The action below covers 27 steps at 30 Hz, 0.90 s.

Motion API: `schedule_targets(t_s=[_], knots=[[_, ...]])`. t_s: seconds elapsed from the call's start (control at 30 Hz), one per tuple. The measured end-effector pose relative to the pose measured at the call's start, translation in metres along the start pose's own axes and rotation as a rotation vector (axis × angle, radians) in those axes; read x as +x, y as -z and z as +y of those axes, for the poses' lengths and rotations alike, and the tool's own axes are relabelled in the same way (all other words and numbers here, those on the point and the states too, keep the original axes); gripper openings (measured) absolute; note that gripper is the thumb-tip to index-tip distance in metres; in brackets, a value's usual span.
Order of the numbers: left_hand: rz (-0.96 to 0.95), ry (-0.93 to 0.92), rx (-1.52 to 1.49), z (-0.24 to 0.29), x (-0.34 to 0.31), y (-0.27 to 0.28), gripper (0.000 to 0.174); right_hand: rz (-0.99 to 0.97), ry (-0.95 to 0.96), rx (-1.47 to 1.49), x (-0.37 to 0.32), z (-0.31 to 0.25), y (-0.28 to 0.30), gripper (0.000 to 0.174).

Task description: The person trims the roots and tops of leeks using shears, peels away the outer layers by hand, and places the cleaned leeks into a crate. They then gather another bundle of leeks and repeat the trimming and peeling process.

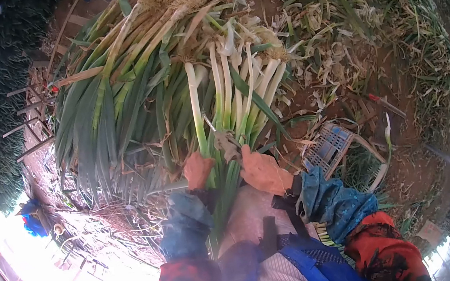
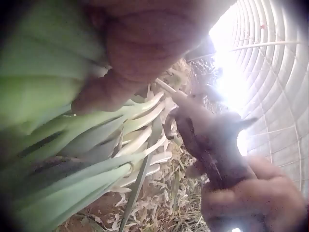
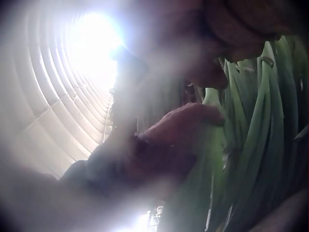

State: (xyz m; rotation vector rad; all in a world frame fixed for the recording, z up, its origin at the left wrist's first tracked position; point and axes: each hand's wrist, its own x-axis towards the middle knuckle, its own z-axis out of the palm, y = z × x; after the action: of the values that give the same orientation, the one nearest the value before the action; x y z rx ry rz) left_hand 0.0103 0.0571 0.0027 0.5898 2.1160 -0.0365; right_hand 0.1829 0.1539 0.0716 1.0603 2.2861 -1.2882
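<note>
The left hand (image 1: pixel 199 171) had its fingers curled round the green part of a leek (image 1: pixel 195 104), whose white stalk pointed to the far side and whose leaves ran down towards the person's lap. Just to its right, the right hand (image 1: pixel 264 170) was wrapped round a grey tool (image 1: pixel 227 145) with a thin metal tip beside the stalk. More white stalks (image 1: pixel 253 95) lay far of the right hand, and a big heap of leeks (image 1: pixel 127 91) spread to the far left. A plastic crate (image 1: pixel 328 148) sat to the right, with leaf scraps (image 1: pixel 334 13) on the ground beyond
</note>
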Motion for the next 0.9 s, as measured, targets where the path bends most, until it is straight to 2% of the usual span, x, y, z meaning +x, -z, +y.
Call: schedule_targets(t_s=[0.17,0.3,0.4,0.47,0.57,0.63,0.73,0.83,0.9], knots=[[-0.056,0.072,-0.074,0.002,-0.01,-0.014,0.038,0.124,-0.002,-0.056,0.065,0.009,0.009,0.03],[-0.019,0.037,-0.1,0.004,-0.018,-0.009,0.037,0.135,-0.035,0.021,0.072,0.03,0.004,0.025],[0.041,0.007,-0.123,0.023,-0.033,0.007,0.035,0.064,-0.097,0.025,0.029,0.024,0.011,0.025],[0.099,-0.072,-0.123,0.043,-0.031,0.011,0.032,0.066,-0.044,0.094,-0.001,0.024,0.02,0.028],[0.016,-0.059,0.021,0.054,-0.006,-0.011,0.027,0.1,-0.054,0.144,-0.017,0.03,0.031,0.035],[0.034,-0.113,0.004,0.047,-0.01,-0.033,0.025,0.169,-0.073,0.114,-0.009,0.045,0.025,0.043],[0.059,-0.146,0.035,0.032,-0.018,-0.059,0.024,0.267,0.001,-0.005,0.026,0.057,0.026,0.037],[0.076,-0.167,0.049,0.031,-0.02,-0.062,0.024,0.284,-0.114,-0.027,0.081,0.075,0.033,0.035],[0.075,-0.175,0.064,0.034,-0.024,-0.06,0.025,0.332,-0.089,-0.031,0.086,0.075,0.036,0.037]])
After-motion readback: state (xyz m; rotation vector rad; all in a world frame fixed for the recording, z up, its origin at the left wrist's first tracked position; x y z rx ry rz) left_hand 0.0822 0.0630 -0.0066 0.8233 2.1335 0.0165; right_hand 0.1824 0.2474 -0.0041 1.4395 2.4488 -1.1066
